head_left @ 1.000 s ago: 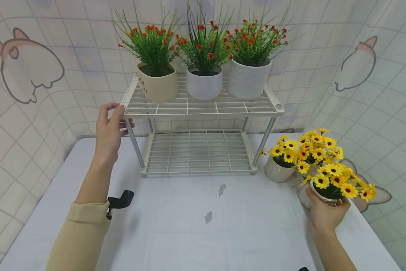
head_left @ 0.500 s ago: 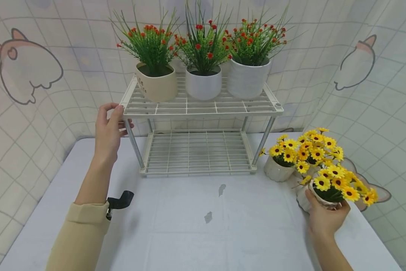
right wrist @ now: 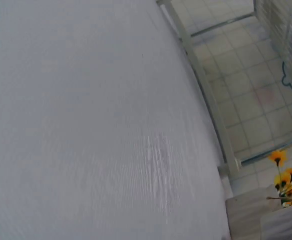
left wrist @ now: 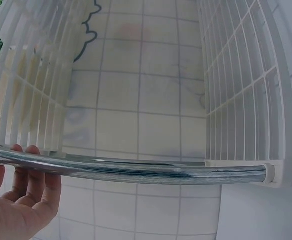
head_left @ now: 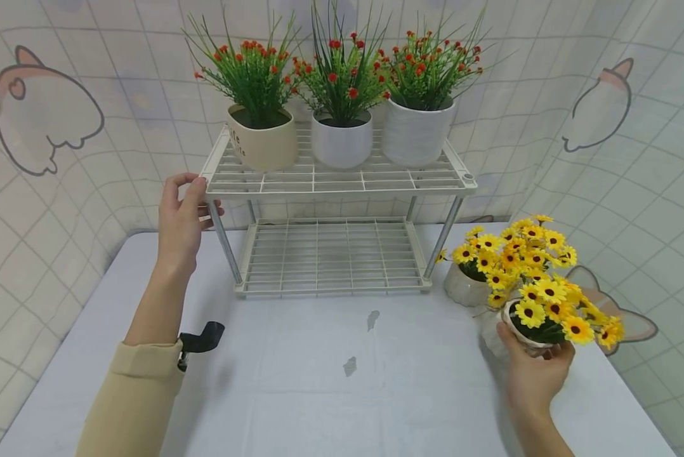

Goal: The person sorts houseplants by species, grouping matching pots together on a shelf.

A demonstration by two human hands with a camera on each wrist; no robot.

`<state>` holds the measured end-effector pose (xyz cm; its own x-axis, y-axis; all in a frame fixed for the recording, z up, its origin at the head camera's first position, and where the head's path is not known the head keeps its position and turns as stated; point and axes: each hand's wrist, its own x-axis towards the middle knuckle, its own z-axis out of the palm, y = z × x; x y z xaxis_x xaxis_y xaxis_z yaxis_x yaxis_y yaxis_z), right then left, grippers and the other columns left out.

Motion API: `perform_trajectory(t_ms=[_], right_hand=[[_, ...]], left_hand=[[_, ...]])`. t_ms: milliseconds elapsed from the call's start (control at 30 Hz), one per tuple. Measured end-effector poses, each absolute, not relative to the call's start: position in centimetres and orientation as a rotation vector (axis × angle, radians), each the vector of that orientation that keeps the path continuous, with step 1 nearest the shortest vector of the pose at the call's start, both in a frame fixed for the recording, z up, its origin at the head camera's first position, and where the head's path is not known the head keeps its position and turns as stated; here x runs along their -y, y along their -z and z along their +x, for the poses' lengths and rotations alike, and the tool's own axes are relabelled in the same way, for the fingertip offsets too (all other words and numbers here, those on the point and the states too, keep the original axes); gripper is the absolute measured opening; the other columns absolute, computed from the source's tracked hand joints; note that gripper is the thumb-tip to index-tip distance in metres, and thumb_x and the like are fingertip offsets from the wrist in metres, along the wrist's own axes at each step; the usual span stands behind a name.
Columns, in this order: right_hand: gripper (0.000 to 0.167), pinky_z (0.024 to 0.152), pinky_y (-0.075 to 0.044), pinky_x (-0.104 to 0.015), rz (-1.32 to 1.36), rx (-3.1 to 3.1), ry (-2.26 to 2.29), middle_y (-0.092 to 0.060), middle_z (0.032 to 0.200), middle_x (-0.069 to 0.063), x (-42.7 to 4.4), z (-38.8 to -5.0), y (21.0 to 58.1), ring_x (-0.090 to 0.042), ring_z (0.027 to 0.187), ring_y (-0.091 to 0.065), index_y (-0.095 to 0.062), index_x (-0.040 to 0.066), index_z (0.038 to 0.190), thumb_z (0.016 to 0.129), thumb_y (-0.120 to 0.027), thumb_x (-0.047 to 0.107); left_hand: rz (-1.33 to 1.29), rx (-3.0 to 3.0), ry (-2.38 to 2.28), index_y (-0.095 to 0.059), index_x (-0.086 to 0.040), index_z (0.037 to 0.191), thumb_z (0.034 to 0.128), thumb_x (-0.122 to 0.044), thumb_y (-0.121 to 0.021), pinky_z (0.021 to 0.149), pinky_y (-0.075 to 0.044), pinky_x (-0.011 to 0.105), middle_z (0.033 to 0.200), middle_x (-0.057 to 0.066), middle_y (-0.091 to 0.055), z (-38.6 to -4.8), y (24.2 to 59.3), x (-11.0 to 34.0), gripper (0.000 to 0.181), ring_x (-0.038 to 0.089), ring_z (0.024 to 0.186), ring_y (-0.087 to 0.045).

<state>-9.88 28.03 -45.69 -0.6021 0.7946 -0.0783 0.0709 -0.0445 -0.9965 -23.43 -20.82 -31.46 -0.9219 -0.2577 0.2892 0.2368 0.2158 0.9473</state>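
Note:
A white two-tier rack (head_left: 342,190) stands at the back of the table. My left hand (head_left: 181,222) grips its upper front-left corner; in the left wrist view the fingers of that hand (left wrist: 23,205) curl round the metal post (left wrist: 135,171). On the right, my right hand (head_left: 536,374) holds a whitish pot of yellow flowers (head_left: 553,308), tilted to the right. Other pots of yellow flowers (head_left: 469,285) stand behind and beside it, partly hidden. In the right wrist view only a sliver of the hand shows at the lower right corner, by yellow flowers (right wrist: 291,182).
Three pots with red flowers stand on the top tier: a cream one (head_left: 264,143), a white one (head_left: 342,143) and a larger white one (head_left: 417,136). The lower tier (head_left: 330,254) is a bare grid. A patterned curtain (head_left: 633,209) hangs behind and beside the white-covered table (head_left: 319,406).
My right hand has moved slightly left with the pot of yellow flowers in its grip. The left hand keeps its hold on the rack's corner.

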Motion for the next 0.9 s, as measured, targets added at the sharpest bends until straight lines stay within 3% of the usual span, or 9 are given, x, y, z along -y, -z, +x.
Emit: perform_trajectory(t_ms=[300, 600, 900], right_hand=[[0.1, 0.115, -0.025, -0.027, -0.723, 1.705, -1.756, -0.034, 0.153, 0.002, -23.7, -10.1, 44.4, -0.017, 0.138, -0.031, -0.027, 0.024, 0.156, 0.08, -0.091, 0.016], [0.093, 0.095, -0.043, -0.017, -0.44, 1.725, -1.848, -0.039, 0.147, 0.0, -19.4, -10.5, 44.6, -0.018, 0.132, -0.038, -0.033, 0.023, 0.154, 0.081, -0.088, 0.005], [0.089, 0.102, -0.044, -0.023, -0.335, 1.745, -1.971, -0.042, 0.142, -0.001, -15.4, -11.2, 44.6, -0.015, 0.132, -0.041, -0.034, 0.021, 0.151, 0.082, -0.089, 0.009]], left_hand=[[0.017, 2.092, 1.767, -0.045, -0.025, 0.137, 0.1093, -0.044, -0.045, 0.087, -0.05, 0.032, 0.112, 0.0, -0.064, -23.5, 31.6, 20.8, 0.033, 0.018, 0.095, -0.064], [0.017, 2.105, 1.748, -0.045, -0.025, 0.137, 0.1094, -0.045, -0.044, 0.087, -0.051, 0.033, 0.112, 0.001, -0.063, -23.5, 31.6, 20.8, 0.035, 0.017, 0.096, -0.064], [0.001, 2.09, 1.746, -0.045, -0.024, 0.138, 0.1094, -0.045, -0.044, 0.086, -0.051, 0.031, 0.113, 0.004, -0.064, -23.5, 31.6, 20.7, 0.036, 0.017, 0.095, -0.065]])
